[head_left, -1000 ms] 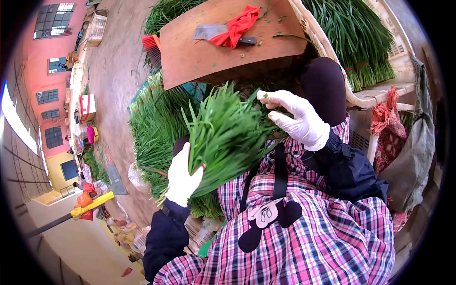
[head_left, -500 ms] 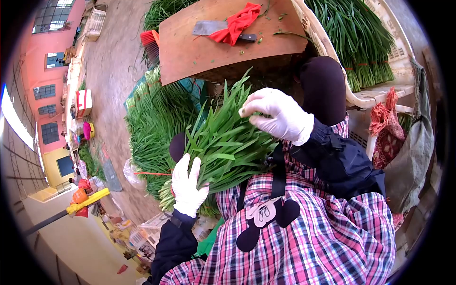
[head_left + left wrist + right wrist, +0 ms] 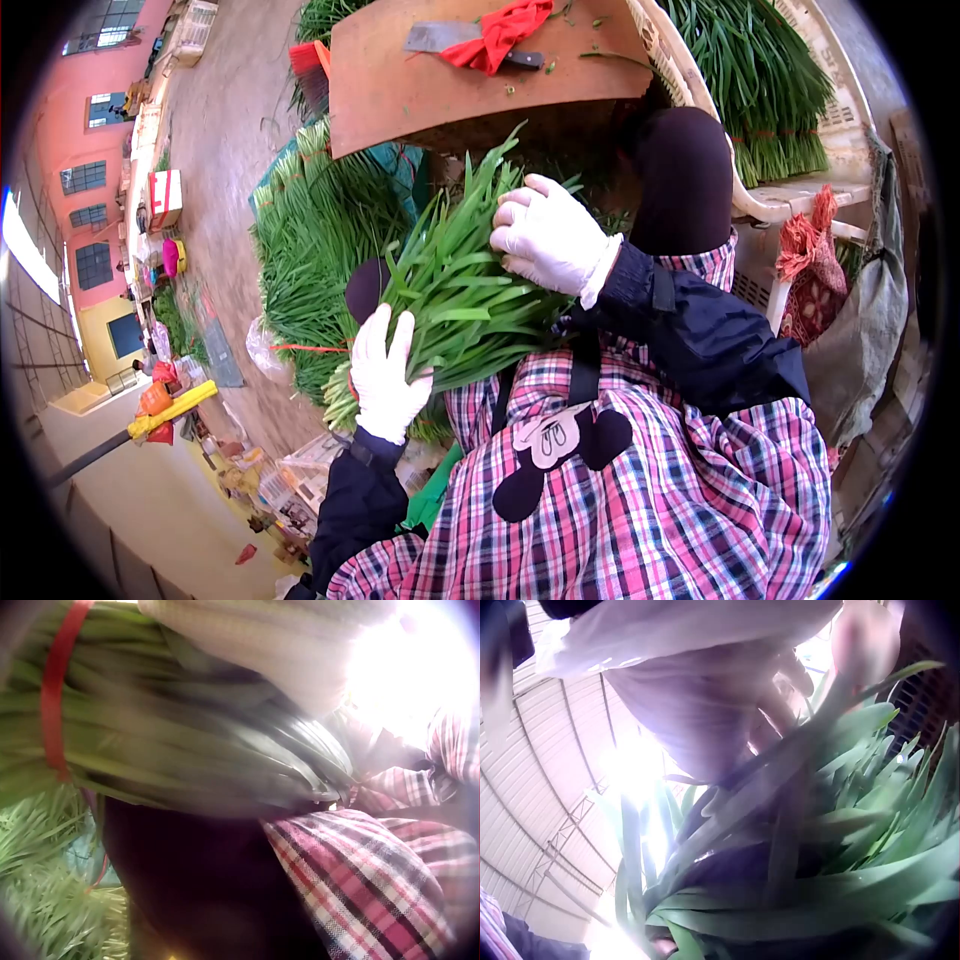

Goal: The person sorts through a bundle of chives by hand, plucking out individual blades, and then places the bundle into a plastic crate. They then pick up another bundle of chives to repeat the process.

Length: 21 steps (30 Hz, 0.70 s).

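Observation:
A bundle of long flat green leaves, probably garlic chives [image 3: 465, 300], lies across the lap in the head view, its pale cut stems at lower left. My gloved left hand [image 3: 388, 375] rests across the stem end, fingers fairly straight and spread. A red band [image 3: 56, 690] circles this bundle in the left wrist view. My gloved right hand [image 3: 550, 238] is over the leaf end, fingers curled at the upper leaves. A single leaf [image 3: 821, 720] runs between its thumb and fingers in the right wrist view, pinched there.
A curved brown board [image 3: 450, 90] ahead carries a cleaver [image 3: 440, 38] and a red cloth [image 3: 495, 38]. More leaf bundles [image 3: 320, 230] lie to the left. At the right stands a cream plastic crate [image 3: 690, 75] full of leaves, beside a grey cloth [image 3: 868, 300].
My right hand has come down and left onto the leaves, its fingers curling in. The left hand has loosened from round the stems, its fingers straightening, and the leaves have settled.

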Available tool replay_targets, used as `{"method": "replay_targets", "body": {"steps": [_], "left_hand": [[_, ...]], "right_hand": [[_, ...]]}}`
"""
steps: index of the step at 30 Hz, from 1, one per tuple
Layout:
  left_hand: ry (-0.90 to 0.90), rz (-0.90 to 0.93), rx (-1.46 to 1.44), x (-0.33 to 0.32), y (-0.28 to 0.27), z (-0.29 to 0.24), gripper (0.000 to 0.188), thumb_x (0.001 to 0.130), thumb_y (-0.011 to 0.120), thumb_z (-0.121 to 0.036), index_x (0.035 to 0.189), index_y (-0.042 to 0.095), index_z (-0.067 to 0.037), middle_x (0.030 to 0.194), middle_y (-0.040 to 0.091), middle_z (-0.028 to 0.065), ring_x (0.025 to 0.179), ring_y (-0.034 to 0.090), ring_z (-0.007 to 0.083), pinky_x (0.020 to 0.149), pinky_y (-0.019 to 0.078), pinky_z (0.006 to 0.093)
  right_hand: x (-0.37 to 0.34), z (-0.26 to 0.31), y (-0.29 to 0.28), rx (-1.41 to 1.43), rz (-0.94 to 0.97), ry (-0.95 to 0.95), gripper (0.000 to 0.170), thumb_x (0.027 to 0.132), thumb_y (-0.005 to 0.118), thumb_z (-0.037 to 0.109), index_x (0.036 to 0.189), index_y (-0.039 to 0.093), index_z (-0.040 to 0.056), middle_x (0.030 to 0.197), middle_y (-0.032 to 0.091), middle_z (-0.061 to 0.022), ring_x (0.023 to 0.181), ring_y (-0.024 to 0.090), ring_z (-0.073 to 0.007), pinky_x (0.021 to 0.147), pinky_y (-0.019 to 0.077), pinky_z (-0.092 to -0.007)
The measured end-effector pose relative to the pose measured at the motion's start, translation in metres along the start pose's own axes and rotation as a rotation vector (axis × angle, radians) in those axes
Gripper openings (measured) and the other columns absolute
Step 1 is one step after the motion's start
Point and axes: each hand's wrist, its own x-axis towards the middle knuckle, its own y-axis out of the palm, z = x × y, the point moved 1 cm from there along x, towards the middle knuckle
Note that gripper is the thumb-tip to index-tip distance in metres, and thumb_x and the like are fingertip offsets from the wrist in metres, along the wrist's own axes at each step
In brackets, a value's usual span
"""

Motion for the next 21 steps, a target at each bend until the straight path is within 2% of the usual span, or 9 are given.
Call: {"method": "replay_targets", "body": {"steps": [7, 10, 13, 14, 15, 17, 19, 20, 21], "left_hand": [[-0.05, 0.02, 0.007, 0.007, -0.003, -0.003, 0.081, 0.062, 0.069, -0.012, 0.139, 0.044, -0.005, 0.14, 0.044, 0.0176, 0.123, 0.047, 0.0366, 0.104, 0.0381, 0.0431], [-0.08, 0.022, -0.04, 0.011, -0.004, -0.003, 0.085, 0.062, 0.071, -0.009, 0.141, 0.04, -0.004, 0.139, 0.045, 0.018, 0.122, 0.047, 0.037, 0.104, 0.0381, 0.0424], [-0.124, 0.017, -0.074, 0.013, -0.002, -0.003, 0.088, 0.064, 0.072, -0.009, 0.144, 0.036, -0.005, 0.135, 0.047, 0.019, 0.121, 0.047, 0.037, 0.104, 0.0382, 0.0422], [-0.157, 0.023, -0.079, 0.014, -0.001, -0.003, 0.089, 0.065, 0.072, -0.009, 0.145, 0.034, -0.005, 0.134, 0.048, 0.0194, 0.121, 0.048, 0.037, 0.104, 0.0383, 0.0424], [-0.191, 0.024, -0.083, 0.015, -0.001, -0.002, 0.09, 0.066, 0.073, -0.01, 0.146, 0.032, -0.005, 0.132, 0.049, 0.0198, 0.12, 0.048, 0.037, 0.104, 0.0384, 0.0425], [-0.267, 0.081, -0.106, 0.018, -0.002, 0.002, 0.091, 0.068, 0.075, -0.015, 0.147, 0.03, -0.005, 0.131, 0.048, 0.0204, 0.119, 0.048, 0.0375, 0.102, 0.0391, 0.0428], [-0.338, 0.143, -0.129, 0.022, -0.004, 0.005, 0.093, 0.07, 0.077, -0.02, 0.147, 0.027, -0.005, 0.131, 0.048, 0.021, 0.119, 0.047, 0.0381, 0.1, 0.0398, 0.043], [-0.302, 0.093, -0.114, 0.027, -0.007, 0.005, 0.08, 0.075, 0.071, -0.014, 0.145, 0.033, -0.004, 0.118, 0.058, 0.0209, 0.11, 0.056, 0.037, 0.098, 0.0425, 0.0413], [-0.325, 0.123, -0.212, 0.034, -0.009, 0.008, 0.075, 0.076, 0.07, -0.015, 0.142, 0.036, -0.004, 0.113, 0.06, 0.0202, 0.104, 0.058, 0.0366, 0.094, 0.0443, 0.0415]], "right_hand": [[0.002, -0.002, 0.019, -0.079, 0.017, -0.012, 0.015, 0.066, 0.068, 0.021, 0.077, 0.061, 0.013, 0.084, 0.058, -0.0019, 0.095, 0.056, -0.0209, 0.094, 0.0395, -0.0398], [0.003, -0.001, 0.018, -0.04, -0.092, -0.036, 0.013, 0.065, 0.066, 0.015, 0.075, 0.059, 0.0104, 0.081, 0.058, -0.0029, 0.088, 0.058, -0.0224, 0.09, 0.0422, -0.0388], [0.009, -0.012, 0.013, 0.075, -0.328, 0.105, 0.008, 0.065, 0.065, 0.013, 0.071, 0.06, 0.0106, 0.068, 0.054, -0.0068, 0.074, 0.059, -0.0269, 0.078, 0.0452, -0.0386], [0.01, -0.021, 0.008, 0.183, -0.613, 0.168, 0.011, 0.064, 0.065, 0.008, 0.073, 0.06, 0.0076, 0.07, 0.055, -0.013, 0.072, 0.059, -0.0315, 0.074, 0.0466, -0.0366], [0.009, -0.028, 0.004, 0.518, -0.783, 0.375, 0.007, 0.074, 0.067, 0.007, 0.077, 0.061, 0.0052, 0.072, 0.059, -0.0096, 0.071, 0.06, -0.0244, 0.073, 0.0468, -0.0319], [0.002, -0.048, -0.004, 0.979, -0.935, 0.552, 0.011, 0.087, 0.065, 0.012, 0.083, 0.064, 0.0017, 0.077, 0.064, -0.0046, 0.073, 0.058, -0.0142, 0.074, 0.0454, -0.0276], [-0.005, -0.047, -0.019, 1.275, -0.978, 0.544, 0.019, 0.094, 0.061, 0.016, 0.089, 0.066, -0.0019, 0.083, 0.065, -0.0019, 0.078, 0.055, -0.0085, 0.077, 0.0442, -0.0253], [-0.01, -0.046, -0.022, 1.292, -0.948, 0.594, 0.019, 0.093, 0.061, 0.013, 0.094, 0.067, -0.0046, 0.086, 0.067, -0.0047, 0.081, 0.057, -0.0098, 0.081, 0.0438, -0.0248], [-0.013, -0.042, -0.024, 1.26, -0.895, 0.607, 0.018, 0.093, 0.06, 0.012, 0.099, 0.067, -0.0036, 0.09, 0.067, -0.0048, 0.086, 0.057, -0.0105, 0.084, 0.0433, -0.0248]]}}
